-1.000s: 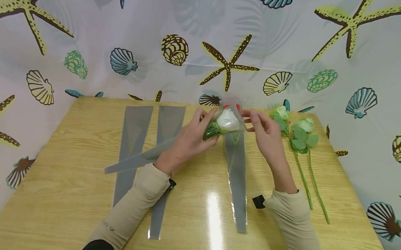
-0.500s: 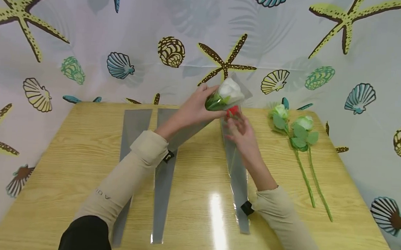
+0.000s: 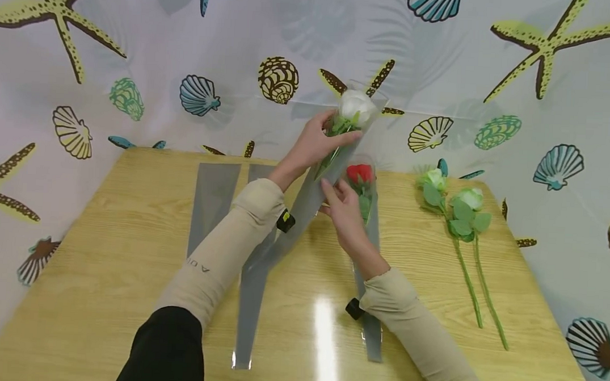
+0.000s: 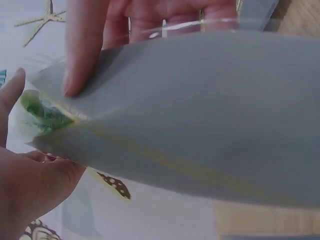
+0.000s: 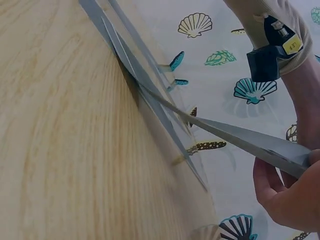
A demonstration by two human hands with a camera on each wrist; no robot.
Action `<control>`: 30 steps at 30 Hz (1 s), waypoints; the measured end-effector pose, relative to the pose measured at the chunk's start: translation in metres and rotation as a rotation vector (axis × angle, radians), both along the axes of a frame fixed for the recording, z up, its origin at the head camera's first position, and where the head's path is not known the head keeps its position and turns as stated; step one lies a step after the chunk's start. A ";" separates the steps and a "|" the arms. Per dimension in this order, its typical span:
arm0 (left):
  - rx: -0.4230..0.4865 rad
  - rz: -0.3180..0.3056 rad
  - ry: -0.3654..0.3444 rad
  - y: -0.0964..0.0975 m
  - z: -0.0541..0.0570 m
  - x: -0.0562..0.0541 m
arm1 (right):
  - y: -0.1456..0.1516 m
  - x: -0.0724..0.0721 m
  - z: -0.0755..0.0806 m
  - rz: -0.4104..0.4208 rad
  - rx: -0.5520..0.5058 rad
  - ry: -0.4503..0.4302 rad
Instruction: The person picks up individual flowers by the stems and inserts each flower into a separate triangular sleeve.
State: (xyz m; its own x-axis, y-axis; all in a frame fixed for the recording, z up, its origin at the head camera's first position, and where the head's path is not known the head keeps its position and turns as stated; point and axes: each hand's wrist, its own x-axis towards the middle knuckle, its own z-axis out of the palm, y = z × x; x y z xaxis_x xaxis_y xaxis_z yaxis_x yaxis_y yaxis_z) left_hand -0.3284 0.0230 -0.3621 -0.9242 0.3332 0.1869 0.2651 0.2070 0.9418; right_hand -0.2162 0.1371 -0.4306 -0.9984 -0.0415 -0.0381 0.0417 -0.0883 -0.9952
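Note:
A white artificial rose (image 3: pixel 357 106) stands tilted in a long clear-and-grey flower sleeve (image 3: pixel 304 210), raised over the far table edge. Just below the bloom, my left hand (image 3: pixel 317 143) grips the wrapped rose, thumb across the front. Lower down, my right hand (image 3: pixel 347 218) pinches the sleeve's side; the left wrist view shows its thumb on the grey film (image 4: pixel 200 95) and fingers behind. Green leaves (image 4: pixel 42 115) show in the sleeve's opening there. Behind my right hand lies a red rose (image 3: pixel 360 174) in its own sleeve (image 3: pixel 374 335), partly hidden by that hand and forearm.
Two flat grey sleeves, one at left (image 3: pixel 215 198) and one nearer the middle (image 3: pixel 250 319), lie on the wooden table (image 3: pixel 102 272). Two pale green-white roses (image 3: pixel 470 198) with bare stems lie at right. A seashell-print cloth (image 3: pixel 158 36) hangs behind.
The white rose in its sleeve went up and turned more upright in my left hand. My right hand left the red rose, now down on the table, and took hold of the white rose's sleeve.

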 end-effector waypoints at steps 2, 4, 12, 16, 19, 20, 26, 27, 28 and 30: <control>0.040 0.033 -0.037 -0.002 -0.005 -0.001 | 0.002 0.000 -0.001 -0.031 -0.002 -0.008; 0.087 0.054 -0.073 -0.006 -0.011 -0.002 | 0.005 0.000 -0.001 -0.046 0.011 -0.009; 0.255 0.022 -0.344 -0.039 -0.040 0.009 | 0.024 0.006 -0.007 -0.001 0.066 -0.067; 0.224 0.008 -0.432 -0.048 -0.065 0.023 | 0.032 0.011 -0.021 0.051 0.110 -0.124; 0.190 0.013 -0.481 -0.047 -0.088 0.030 | 0.037 0.013 -0.031 0.071 0.156 -0.177; 0.184 0.010 -0.501 -0.046 -0.095 0.032 | 0.038 0.014 -0.034 0.082 0.173 -0.199; 0.212 0.036 -0.545 -0.040 -0.118 0.036 | 0.038 0.019 -0.034 0.160 0.238 -0.294; 0.214 0.044 -0.541 -0.039 -0.120 0.035 | 0.038 0.019 -0.032 0.163 0.259 -0.297; 0.215 0.053 -0.535 -0.038 -0.120 0.035 | 0.038 0.020 -0.028 0.162 0.272 -0.304; 0.219 0.065 -0.527 -0.036 -0.119 0.035 | 0.038 0.021 -0.021 0.153 0.328 -0.303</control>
